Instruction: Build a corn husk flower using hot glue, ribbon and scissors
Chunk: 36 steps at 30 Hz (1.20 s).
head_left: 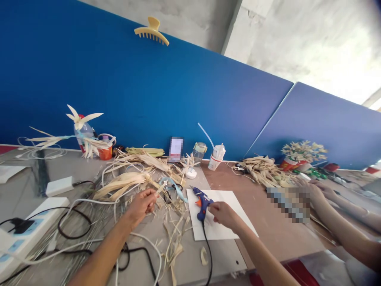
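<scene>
My left hand (144,201) is closed in a pinch on a small pale strip of corn husk (162,187), held above the scattered husk pieces. My right hand (222,213) has its fingers curled, their tips against the back of a blue hot glue gun (204,201) with an orange trigger. The glue gun rests on a white sheet (222,228), its nozzle toward the far left and its cord running to the near edge. Beyond my left hand lies a heap of dried corn husks (125,184) and a light-blue ribbon (178,191).
A white power strip (35,232) and tangled cables lie at left. Along the blue partition (178,91) stand a phone (176,149), a glass jar (199,151), a paper cup (214,162) and husk flowers (83,119). Another person's hands (315,194) work at right.
</scene>
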### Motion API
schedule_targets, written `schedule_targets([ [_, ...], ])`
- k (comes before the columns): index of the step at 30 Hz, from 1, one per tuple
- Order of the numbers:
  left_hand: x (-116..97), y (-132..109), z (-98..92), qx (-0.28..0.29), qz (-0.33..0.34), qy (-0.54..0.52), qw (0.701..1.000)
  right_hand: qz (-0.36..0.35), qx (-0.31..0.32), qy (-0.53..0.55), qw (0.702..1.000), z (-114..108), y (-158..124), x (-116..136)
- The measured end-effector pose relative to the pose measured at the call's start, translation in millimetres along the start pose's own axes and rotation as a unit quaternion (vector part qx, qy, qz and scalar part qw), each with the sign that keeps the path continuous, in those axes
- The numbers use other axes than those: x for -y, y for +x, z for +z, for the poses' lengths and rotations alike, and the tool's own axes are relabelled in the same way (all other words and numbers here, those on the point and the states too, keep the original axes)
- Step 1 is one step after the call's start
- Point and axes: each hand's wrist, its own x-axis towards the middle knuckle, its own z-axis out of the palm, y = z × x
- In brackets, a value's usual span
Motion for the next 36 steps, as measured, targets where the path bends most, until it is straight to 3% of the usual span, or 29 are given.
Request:
schedule_targets([
  [4,-1,-4,3.2,0.02,-0.009,0.007,1.0,-0.17,-0.063,-0.042,0.983,22,-5,25],
  [11,1,-6,6.7,0.029,-0.024,0.008,0.999,-0.323,-0.052,-0.028,0.945,104,14,58],
  [16,7,-3,4.8,0.03,-0.021,0.019,0.999,-0.427,-0.062,-0.076,0.899,123,24,55],
  [24,16,2,2.8,0.04,0.009,0.086,0.995,-0.469,-0.061,-0.1,0.875,124,28,51],
  [36,15,0,7.2,0.016,0.075,0.201,0.977,-0.39,-0.087,-0.066,0.914,131,28,50],
])
